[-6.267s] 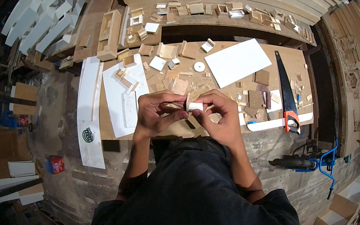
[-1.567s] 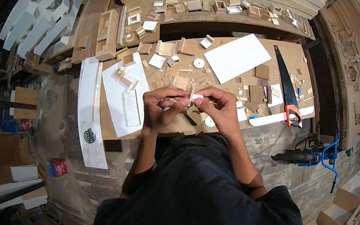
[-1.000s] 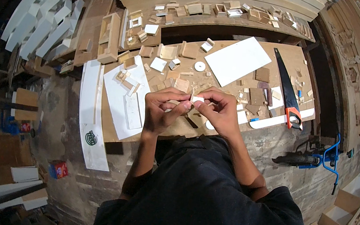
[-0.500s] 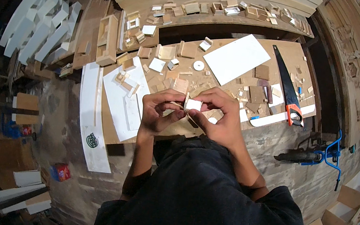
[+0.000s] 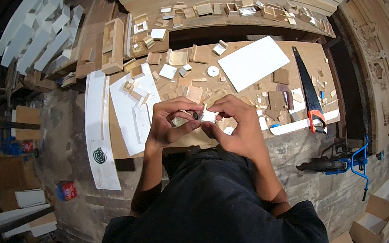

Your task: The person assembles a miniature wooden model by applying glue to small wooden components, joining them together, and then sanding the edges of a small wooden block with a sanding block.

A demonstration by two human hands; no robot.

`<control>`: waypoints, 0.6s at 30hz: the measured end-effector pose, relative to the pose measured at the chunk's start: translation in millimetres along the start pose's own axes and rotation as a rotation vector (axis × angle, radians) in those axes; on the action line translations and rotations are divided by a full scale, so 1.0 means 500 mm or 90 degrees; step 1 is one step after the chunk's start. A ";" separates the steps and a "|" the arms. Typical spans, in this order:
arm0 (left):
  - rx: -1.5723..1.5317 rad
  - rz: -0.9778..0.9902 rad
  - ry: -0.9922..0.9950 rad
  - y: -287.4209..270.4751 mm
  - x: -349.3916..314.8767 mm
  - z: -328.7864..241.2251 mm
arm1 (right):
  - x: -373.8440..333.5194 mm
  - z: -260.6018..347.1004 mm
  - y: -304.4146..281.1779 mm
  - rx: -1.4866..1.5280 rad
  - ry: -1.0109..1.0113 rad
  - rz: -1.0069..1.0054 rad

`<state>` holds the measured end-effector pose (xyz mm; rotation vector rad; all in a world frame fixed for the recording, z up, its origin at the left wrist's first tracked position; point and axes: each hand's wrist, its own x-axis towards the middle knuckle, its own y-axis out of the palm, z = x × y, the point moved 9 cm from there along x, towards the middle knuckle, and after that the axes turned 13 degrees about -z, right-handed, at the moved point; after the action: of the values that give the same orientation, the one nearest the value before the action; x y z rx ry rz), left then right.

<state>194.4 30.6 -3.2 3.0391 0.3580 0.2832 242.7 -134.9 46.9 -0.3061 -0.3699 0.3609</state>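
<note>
On the surface [image 5: 312, 53], the saw [image 5: 306, 88] lies at the right, with the panel [image 5: 253, 63] to its left and the disc [image 5: 212, 71] left of that. The block [image 5: 209, 117] sits between the left fingers [image 5: 184, 104] and right fingers [image 5: 227, 107]. Small boxes [image 5: 231, 9] line a second surface [image 5: 205, 23] behind. The bicycle [image 5: 326, 166] is on the floor [image 5: 274, 164], at the right.

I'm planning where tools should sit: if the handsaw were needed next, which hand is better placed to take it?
Probably the right hand: the handsaw lies to its right, orange handle end nearest; the left hand is farther off. The right holds a small white piece, so may need freeing.
</note>
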 end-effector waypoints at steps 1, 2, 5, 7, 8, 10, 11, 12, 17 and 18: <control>0.006 0.001 -0.003 -0.001 0.000 0.000 | 0.000 -0.002 0.002 -0.003 -0.003 0.002; 0.008 -0.005 -0.011 -0.004 0.000 0.003 | 0.001 -0.003 0.004 0.013 0.000 0.000; 0.004 -0.020 -0.014 -0.011 -0.001 0.009 | 0.003 -0.012 0.008 0.057 0.018 -0.004; -0.009 -0.027 0.014 -0.018 0.002 0.008 | 0.004 -0.027 0.013 0.084 0.041 -0.004; -0.016 -0.033 0.016 -0.020 0.002 0.008 | 0.005 -0.035 0.017 0.108 0.058 0.002; -0.031 -0.043 0.018 -0.020 0.003 0.003 | 0.006 -0.053 0.022 0.157 0.095 0.011; -0.026 -0.041 0.034 -0.021 0.005 0.001 | 0.007 -0.066 0.026 0.183 0.120 0.018; -0.021 -0.037 0.051 -0.022 0.003 0.004 | 0.002 -0.082 0.031 0.211 0.144 0.022; -0.022 -0.060 -0.045 -0.027 -0.012 0.036 | 0.000 -0.134 0.030 0.288 0.222 -0.034; -0.021 -0.056 -0.061 -0.032 -0.021 0.046 | -0.002 -0.146 0.026 0.279 0.220 -0.044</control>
<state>185.4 42.7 -29.0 2.9815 0.4741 0.1354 267.6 -139.9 -22.7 0.0761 0.0429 0.3053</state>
